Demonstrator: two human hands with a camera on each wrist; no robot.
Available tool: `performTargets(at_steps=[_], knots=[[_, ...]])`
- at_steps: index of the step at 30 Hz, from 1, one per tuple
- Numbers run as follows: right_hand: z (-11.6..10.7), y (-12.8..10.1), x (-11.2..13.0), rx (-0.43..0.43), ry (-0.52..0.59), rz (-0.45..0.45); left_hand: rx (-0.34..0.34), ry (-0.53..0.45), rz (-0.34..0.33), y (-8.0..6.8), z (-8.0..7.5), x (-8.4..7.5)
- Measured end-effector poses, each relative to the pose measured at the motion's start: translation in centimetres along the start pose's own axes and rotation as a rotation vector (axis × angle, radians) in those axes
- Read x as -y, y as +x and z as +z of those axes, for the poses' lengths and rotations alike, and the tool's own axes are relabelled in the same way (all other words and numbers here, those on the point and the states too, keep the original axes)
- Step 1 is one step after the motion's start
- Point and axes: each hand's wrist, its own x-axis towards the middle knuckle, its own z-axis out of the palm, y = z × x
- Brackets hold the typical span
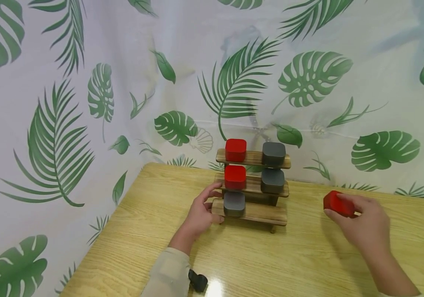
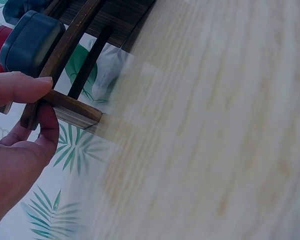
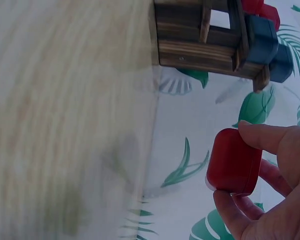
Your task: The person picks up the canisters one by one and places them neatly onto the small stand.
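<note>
The right hand (image 1: 364, 222) is clamped on a red box (image 1: 338, 203), held just above the table (image 1: 308, 264), right of the wooden rack (image 1: 267, 212). The left hand (image 1: 201, 214) pinches the near-left end of the rack's lowest shelf. To do this well, keep that steadying grip firm and carry the box level, clear of the boxes already shelved. Count: three red boxes, three grey boxes (image 1: 273, 153), one rack with three shelves.
</note>
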Motion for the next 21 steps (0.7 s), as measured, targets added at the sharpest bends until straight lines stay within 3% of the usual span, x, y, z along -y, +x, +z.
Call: performTargets(at_steps=[5,14,21], knots=[[0.7,-0.5,0.4,0.014,0.006,-0.017,-0.001,-0.003,0.005,-0.5,0.2,-1.1],[1.3,-1.5,1.8,0.045,0.027,-0.002,-0.003,-0.025,0.004,-0.4,0.2,-0.8],[2.0,-2.1,2.5,0.031,0.037,-0.055,0.001,-0.035,0.001,-0.4,0.2,-0.9]])
